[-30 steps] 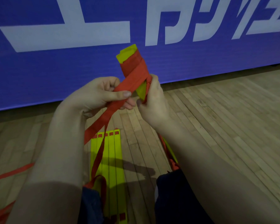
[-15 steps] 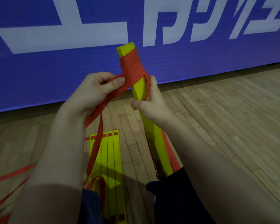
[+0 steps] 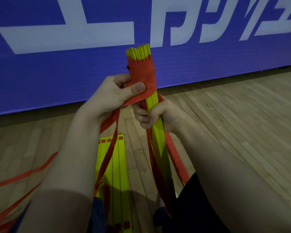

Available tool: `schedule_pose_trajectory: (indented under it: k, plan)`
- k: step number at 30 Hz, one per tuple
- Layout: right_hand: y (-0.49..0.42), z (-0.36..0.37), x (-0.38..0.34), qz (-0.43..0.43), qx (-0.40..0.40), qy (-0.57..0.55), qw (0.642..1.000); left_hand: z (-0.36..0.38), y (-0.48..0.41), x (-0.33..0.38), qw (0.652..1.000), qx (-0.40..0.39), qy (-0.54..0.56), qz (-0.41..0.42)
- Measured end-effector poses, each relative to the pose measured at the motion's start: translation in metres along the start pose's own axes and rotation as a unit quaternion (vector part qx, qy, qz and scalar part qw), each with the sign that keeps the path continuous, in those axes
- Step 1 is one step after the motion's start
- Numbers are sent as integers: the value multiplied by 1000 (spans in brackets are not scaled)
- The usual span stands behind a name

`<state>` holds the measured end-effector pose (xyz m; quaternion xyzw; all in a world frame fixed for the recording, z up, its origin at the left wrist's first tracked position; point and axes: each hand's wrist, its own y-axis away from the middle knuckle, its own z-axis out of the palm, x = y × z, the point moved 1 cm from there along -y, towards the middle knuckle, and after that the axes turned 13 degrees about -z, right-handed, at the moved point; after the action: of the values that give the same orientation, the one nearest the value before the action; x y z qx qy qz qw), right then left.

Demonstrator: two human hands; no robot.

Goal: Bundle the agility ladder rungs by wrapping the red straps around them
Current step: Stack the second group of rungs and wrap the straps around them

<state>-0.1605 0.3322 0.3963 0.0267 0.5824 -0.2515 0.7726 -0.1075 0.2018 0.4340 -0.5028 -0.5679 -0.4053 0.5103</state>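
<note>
Since half a sec ago I've rolled the rung bundle (image 3: 152, 105) so its stacked edges face me and it stands more upright. Left hand (image 3: 114, 96) grip pinches the red strap (image 3: 142, 73) thumb-on against the wrap. Right hand (image 3: 160, 115) is fisted round the bundle just below. Long axis near vertical, top toward the blue banner (image 3: 57, 78), above spare rungs (image 3: 113, 167) on the floor (image 3: 233, 118).

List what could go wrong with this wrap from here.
1. The left hand pins the red strap mainly under its thumb; if it slips, the wound turns may loosen.
2. The right hand grips the yellow rungs below the wrap; the uneven rung tips could splay further.
3. Loose strap lengths trailing on the floor might snag.
</note>
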Motion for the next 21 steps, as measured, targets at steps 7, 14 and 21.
schedule_pose_trajectory:
  k: [7, 14, 21]
  plan:
    - [9, -3, -10, 27, -12, 16, 999, 13, 3, 10, 1000, -17, 25, -8]
    - [31, -29, -25, -21, 211, 180, 961, 59, -15, 18, 994, 102, 22, -26]
    - [25, -42, 7, -129, 333, 363, 861, 82, -27, 14, 969, 244, -43, -8]
